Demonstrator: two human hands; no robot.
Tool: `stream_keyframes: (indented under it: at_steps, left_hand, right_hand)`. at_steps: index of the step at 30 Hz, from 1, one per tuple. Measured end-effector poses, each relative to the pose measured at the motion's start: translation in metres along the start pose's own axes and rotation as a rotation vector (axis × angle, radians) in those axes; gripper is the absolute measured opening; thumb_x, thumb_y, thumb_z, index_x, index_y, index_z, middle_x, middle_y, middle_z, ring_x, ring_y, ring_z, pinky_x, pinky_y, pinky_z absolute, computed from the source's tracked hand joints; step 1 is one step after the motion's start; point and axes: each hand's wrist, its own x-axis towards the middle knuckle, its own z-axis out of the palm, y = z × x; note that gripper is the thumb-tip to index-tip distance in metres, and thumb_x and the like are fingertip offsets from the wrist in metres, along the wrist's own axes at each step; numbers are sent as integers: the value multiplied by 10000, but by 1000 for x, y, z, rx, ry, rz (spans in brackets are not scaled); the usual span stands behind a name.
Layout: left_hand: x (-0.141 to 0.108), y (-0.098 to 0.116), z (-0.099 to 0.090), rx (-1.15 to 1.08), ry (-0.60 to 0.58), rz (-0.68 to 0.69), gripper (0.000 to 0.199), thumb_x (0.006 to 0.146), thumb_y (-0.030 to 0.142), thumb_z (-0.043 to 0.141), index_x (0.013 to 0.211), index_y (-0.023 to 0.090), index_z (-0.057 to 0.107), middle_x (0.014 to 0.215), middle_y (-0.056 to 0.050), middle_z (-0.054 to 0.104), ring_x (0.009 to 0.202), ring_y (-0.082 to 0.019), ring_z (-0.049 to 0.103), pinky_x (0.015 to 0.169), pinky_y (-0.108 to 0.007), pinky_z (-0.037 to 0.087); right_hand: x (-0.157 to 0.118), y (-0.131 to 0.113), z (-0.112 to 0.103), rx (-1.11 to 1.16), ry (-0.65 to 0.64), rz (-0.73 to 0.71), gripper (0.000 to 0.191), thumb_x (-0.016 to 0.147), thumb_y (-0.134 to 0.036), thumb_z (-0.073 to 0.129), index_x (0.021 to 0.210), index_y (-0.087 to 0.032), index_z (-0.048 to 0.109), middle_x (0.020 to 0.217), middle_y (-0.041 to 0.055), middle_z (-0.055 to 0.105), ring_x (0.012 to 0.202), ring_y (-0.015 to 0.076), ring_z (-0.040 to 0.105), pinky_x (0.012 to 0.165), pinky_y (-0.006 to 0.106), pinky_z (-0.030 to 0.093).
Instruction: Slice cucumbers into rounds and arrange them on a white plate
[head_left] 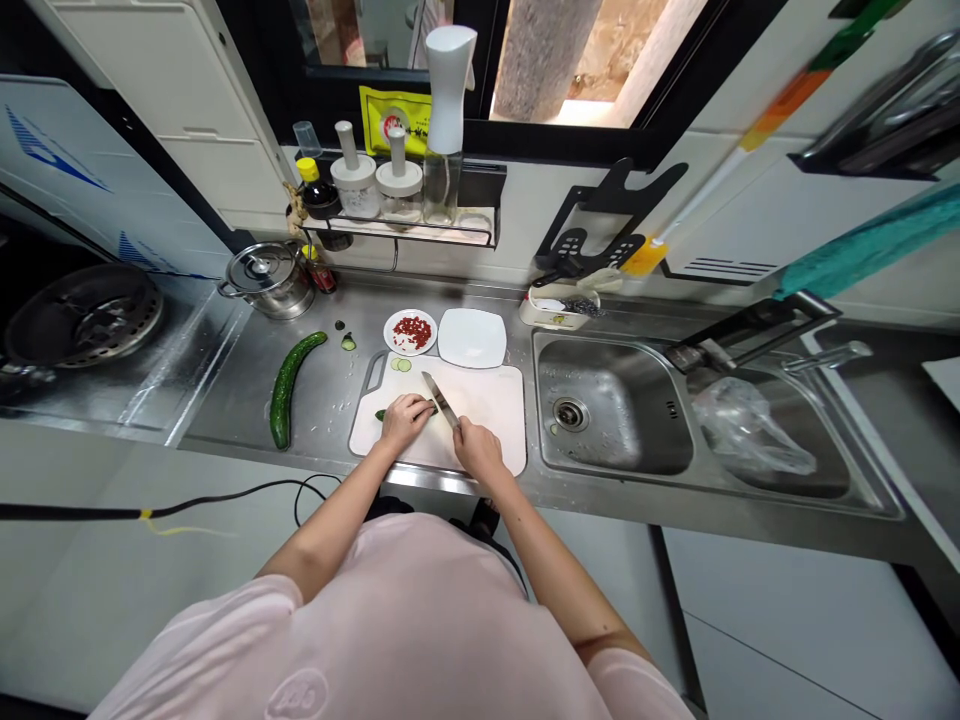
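My left hand (406,421) presses down on a piece of cucumber (380,414) on the white cutting board (487,400), its fingers closed over the top. Most of that piece is hidden under the hand. In my right hand (478,449) is a kitchen knife (439,397), gripped by the handle, its blade angled up and left beside the left fingertips. A couple of pale cucumber slices (401,365) lie at the board's upper left corner. To the left, a whole long cucumber (288,388) rests on the steel counter, with a small cut end (348,342) above right of it.
Behind the board stand a plate of chopped red bits (401,316) and a white square plate (472,338). On the right is a steel sink (615,450) with a plastic bag (750,425). A lidded pot (270,280) and a wok (82,315) are left.
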Motion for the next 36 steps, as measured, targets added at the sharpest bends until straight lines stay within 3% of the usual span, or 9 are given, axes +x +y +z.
stream_keyframes:
  at_steps: [26, 36]
  left_hand:
    - [-2, 0, 4, 55, 67, 59, 200, 895, 293, 510, 949, 241, 696, 909, -48, 644, 864, -159, 561, 784, -301, 434]
    - [-2, -2, 6, 54, 85, 61, 189, 891, 293, 517, 915, 241, 698, 907, -45, 648, 859, -161, 557, 778, -301, 434]
  right_hand:
    - [3, -4, 5, 3, -47, -35, 245, 968, -269, 295, 1086, -180, 491, 922, 111, 663, 877, 218, 635, 724, 288, 399]
    - [-14, 6, 2, -3, -117, -50, 237, 950, -225, 320, 1077, -168, 511, 922, 114, 666, 866, 220, 637, 681, 271, 385]
